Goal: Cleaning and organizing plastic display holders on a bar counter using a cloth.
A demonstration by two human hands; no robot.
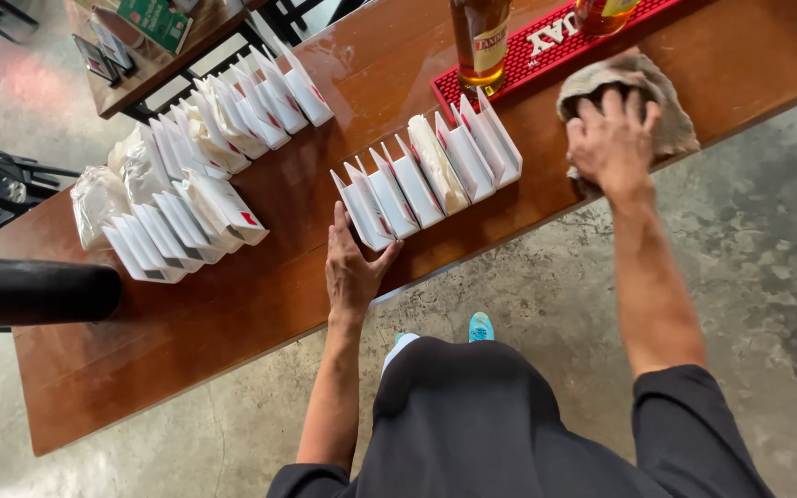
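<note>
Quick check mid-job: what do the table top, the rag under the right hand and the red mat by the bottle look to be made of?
Table: wood planks, glossy brown varnish; board seams and glare show. Rag under the right hand: soft woven cloth, grey-beige, crumpled folds. Mat: probably rubber, red, with a studded surface. Bottle: likely clear glass holding amber liquid.
</note>
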